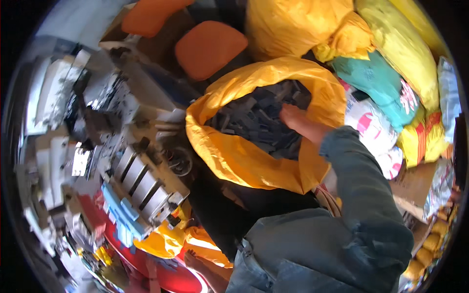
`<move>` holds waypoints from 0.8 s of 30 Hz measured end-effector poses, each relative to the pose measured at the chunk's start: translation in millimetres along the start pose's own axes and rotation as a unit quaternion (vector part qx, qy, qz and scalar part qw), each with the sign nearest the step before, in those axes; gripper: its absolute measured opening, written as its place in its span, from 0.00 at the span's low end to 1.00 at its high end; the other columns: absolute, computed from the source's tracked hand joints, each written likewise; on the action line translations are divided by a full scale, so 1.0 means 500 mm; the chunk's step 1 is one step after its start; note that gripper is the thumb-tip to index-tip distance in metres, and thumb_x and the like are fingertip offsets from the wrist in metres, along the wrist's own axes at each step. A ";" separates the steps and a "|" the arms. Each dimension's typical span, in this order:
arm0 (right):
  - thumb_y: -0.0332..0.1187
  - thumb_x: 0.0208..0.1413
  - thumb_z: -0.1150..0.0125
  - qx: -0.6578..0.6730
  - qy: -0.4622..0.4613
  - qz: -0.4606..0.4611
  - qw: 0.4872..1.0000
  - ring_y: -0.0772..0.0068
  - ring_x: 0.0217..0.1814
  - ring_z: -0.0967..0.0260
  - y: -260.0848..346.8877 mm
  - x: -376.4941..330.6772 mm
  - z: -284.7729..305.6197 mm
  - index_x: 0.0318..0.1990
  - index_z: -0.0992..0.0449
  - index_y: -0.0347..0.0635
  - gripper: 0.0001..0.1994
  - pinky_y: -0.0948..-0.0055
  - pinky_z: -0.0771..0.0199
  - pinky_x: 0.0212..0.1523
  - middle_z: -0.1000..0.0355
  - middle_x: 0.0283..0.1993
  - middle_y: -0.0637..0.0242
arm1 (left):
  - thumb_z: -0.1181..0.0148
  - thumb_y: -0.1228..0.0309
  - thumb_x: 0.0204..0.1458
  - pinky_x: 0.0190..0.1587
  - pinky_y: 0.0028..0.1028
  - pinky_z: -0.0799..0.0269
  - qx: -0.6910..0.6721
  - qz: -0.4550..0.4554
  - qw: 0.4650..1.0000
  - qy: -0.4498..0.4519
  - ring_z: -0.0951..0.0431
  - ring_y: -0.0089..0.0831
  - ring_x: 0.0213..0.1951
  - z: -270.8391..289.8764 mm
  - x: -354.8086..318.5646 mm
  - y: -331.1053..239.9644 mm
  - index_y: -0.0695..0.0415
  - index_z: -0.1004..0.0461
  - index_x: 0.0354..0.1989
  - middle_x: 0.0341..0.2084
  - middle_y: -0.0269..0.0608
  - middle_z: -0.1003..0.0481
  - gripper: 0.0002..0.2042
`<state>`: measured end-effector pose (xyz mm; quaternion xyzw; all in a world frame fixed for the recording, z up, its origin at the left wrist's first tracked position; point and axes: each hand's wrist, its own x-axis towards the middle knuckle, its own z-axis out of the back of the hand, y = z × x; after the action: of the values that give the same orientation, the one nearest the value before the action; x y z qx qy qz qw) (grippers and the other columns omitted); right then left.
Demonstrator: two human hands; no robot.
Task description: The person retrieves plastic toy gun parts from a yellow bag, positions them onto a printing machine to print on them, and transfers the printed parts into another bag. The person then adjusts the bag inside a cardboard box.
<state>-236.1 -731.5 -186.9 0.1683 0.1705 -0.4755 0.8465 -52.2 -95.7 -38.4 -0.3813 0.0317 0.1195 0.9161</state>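
Pieces, small, dark grey and mostly oblong (256,115): a loose heap, centre to upper centre of the frame, inside an open sack. Right hand (292,117): on the heap, toward its right side; fingers bent and partly hidden, so whether they grip a piece cannot be told. Sack, orange-yellow, thin plastic (212,151): around the heap, mouth wide, rim folded outward and creased. Sleeve, dark grey-green (359,163): passes over the sack's right rim. Left hand, apparently the wearer's own (196,263): lower left of centre, well apart from the right, beside a red round surface (181,279); grip cannot be told.

Risks, as judged: the sleeve or forearm could drag the soft rim down and spill pieces; edges among the tangled pieces, if sharp, could scratch bare fingers; a blind grasp could bring up several at once.

Surroundings: orange seat (211,50), upper left of centre; full orange sack (298,27), top; green bag (376,85), upper right; slotted machine (139,178), left; cardboard box (413,188), right.
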 end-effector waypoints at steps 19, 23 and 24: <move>0.37 0.41 0.38 0.162 -0.050 0.434 0.885 0.50 0.40 0.33 0.296 -0.369 0.065 0.33 0.33 0.43 0.14 0.59 0.33 0.39 0.32 0.37 0.54 | 0.51 0.72 0.56 0.37 0.24 0.32 -0.325 -0.211 0.916 -0.102 0.27 0.25 0.30 0.020 0.019 -0.343 0.66 0.26 0.31 0.27 0.40 0.26 0.09; 0.44 0.42 0.36 0.159 -0.105 0.411 0.891 0.50 0.37 0.32 0.321 -0.373 0.061 0.32 0.32 0.43 0.17 0.58 0.32 0.36 0.30 0.31 0.55 | 0.48 0.77 0.50 0.44 0.31 0.33 -0.121 -0.425 0.869 -0.222 0.28 0.38 0.40 0.005 0.044 -0.475 0.63 0.26 0.37 0.34 0.46 0.26 0.08; 0.44 0.42 0.36 0.169 -0.081 0.430 0.883 0.50 0.37 0.32 0.324 -0.370 0.057 0.32 0.32 0.43 0.17 0.57 0.32 0.36 0.30 0.31 0.54 | 0.48 0.76 0.51 0.45 0.33 0.34 -0.103 -0.450 0.861 -0.214 0.28 0.40 0.40 -0.004 0.047 -0.507 0.63 0.26 0.37 0.34 0.46 0.26 0.08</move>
<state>-183.2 -526.2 -58.6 0.3267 -0.0703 -0.0988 0.9373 32.1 -265.2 132.1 -0.4115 -0.3522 -0.2247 0.8100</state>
